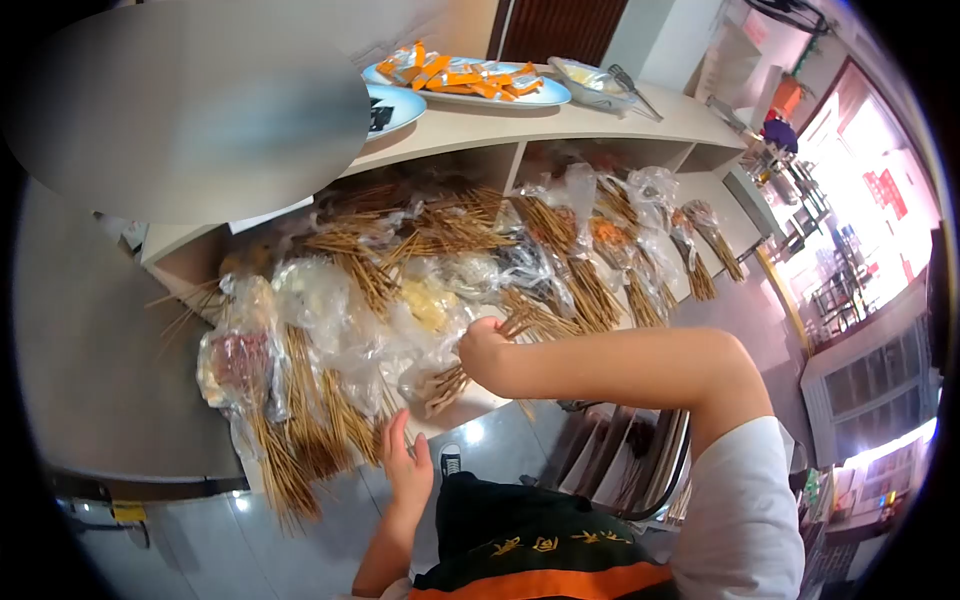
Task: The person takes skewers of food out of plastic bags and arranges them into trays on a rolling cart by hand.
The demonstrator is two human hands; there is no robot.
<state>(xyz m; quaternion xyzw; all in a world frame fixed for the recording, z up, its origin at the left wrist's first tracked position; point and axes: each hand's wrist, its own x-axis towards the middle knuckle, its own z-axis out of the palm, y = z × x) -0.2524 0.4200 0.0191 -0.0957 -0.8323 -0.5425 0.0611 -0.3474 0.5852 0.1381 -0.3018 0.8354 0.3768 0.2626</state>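
Note:
My right hand [486,352] is closed round a bundle of thin wooden skewers [520,322] at the middle of the counter. Under it lies a small clear bag of pale skewered food [440,388]. My left hand [405,462] is held at the counter's front edge with its fingers apart and nothing in it, close to a bunch of skewers [345,425]. Left of it, a plastic bag with dark red food [240,355] rests on the counter. A bag with yellow food [428,302] lies just beyond my right hand.
Many bagged skewers [590,285] cover the counter [470,405]. On the shelf [640,128] above stand a plate of orange packets [545,96] and a clear bag with a dish [590,82]. A rack [620,455] stands below on the right. A grey blur hides the upper left.

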